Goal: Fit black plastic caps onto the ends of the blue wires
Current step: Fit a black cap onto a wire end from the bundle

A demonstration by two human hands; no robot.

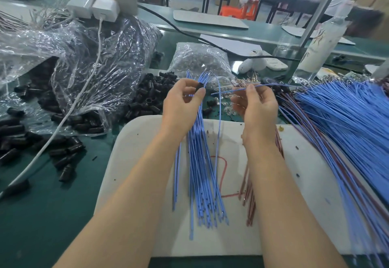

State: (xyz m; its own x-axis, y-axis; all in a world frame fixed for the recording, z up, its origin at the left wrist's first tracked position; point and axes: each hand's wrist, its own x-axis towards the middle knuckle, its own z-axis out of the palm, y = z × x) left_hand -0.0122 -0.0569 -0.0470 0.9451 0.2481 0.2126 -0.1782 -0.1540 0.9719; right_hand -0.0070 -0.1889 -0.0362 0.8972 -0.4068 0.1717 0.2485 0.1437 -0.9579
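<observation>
My left hand (183,105) grips a bundle of blue wires (202,175) that hangs down over the white board (311,215), and its thumb and fingertips pinch a black plastic cap (200,86) near the bundle's upper ends. My right hand (257,105) pinches a single blue wire (227,91) held almost level, its free end pointing left towards the cap with a small gap between them. Loose black caps (147,97) lie heaped on the green table behind my left hand.
A big fan of blue wires (347,120) mixed with red ones lies at the right. Red wires (249,192) rest on the board. A crumpled plastic bag (88,61) of caps, a white cable (69,109) and a clear bag of small parts (200,59) stand behind.
</observation>
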